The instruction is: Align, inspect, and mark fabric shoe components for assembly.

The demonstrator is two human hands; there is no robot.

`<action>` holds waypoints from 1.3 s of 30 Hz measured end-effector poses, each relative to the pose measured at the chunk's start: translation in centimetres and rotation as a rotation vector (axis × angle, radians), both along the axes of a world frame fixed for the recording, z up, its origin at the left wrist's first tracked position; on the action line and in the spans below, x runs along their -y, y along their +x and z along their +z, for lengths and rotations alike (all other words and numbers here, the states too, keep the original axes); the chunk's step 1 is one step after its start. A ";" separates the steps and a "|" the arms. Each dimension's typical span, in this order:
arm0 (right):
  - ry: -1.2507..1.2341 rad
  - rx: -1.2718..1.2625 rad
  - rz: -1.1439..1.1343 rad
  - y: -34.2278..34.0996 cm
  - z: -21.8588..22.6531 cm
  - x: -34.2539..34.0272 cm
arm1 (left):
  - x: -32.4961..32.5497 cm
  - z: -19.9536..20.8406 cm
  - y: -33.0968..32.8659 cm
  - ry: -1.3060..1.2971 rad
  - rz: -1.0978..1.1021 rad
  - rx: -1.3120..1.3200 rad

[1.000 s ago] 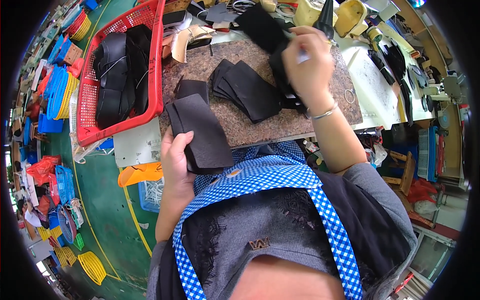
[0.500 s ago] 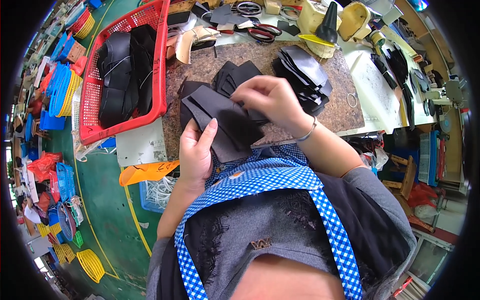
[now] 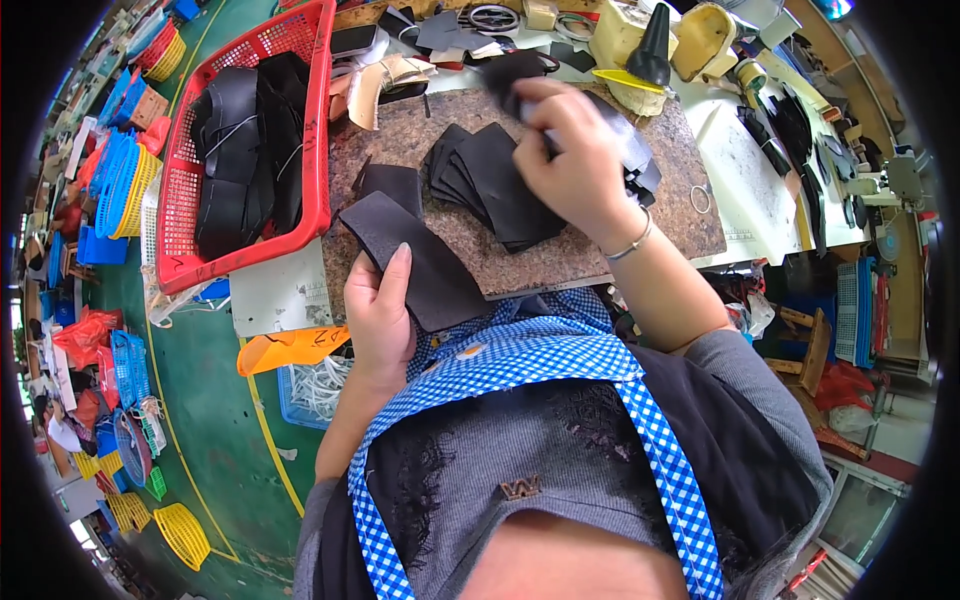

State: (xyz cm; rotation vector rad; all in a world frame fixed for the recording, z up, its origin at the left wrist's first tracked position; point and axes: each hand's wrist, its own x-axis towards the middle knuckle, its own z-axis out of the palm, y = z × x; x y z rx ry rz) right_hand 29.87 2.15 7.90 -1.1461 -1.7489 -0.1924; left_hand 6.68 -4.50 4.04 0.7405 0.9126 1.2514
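My left hand (image 3: 382, 305) pinches a dark, leather-like piece (image 3: 420, 262) between thumb and fingers near the board's front edge. Over the right part of the board, my right hand (image 3: 575, 160) grips another black piece (image 3: 512, 78), which is blurred by motion. Beneath and left of that hand lies a fanned stack of black pieces (image 3: 500, 190). A second stack (image 3: 640, 155), with a greyer sheen, is partly hidden behind my right hand. One more black piece (image 3: 392, 185) rests on the board just beyond the piece in my left hand.
A red plastic basket (image 3: 318, 190) holding tied black pieces stands at left, beside the mottled brown board (image 3: 640, 240). Behind the board are scraps, a tape roll (image 3: 495, 17) and a yellow-based tool with a black cone (image 3: 655, 50). A thin ring (image 3: 701, 199) lies at right.
My right hand has moved up and right, carrying a black piece from the pieces in my left hand. The left hand has drawn slightly left, and the middle stack shows more fully.
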 end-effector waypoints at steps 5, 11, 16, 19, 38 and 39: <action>-0.605 0.057 0.318 -2.4 -2.4 2.4 | -0.6 -1.5 0.7 0.238 0.032 -0.481; -0.619 -0.262 0.475 -4.9 -2.6 4.9 | -0.2 -0.2 1.1 -0.012 -0.047 0.002; -0.744 -0.311 0.473 -4.3 -1.8 5.3 | -0.1 -0.7 -0.5 0.036 -0.150 -0.074; -0.500 -0.224 0.463 -5.0 -2.8 5.8 | 0.4 -0.4 0.1 -0.025 -0.115 -0.042; -0.070 0.277 -0.179 1.0 -1.5 0.0 | 0.8 0.5 -0.6 0.063 -0.026 -0.344; -0.285 0.439 -0.126 0.0 -3.4 0.5 | 0.6 0.4 -0.1 0.067 -0.036 -0.323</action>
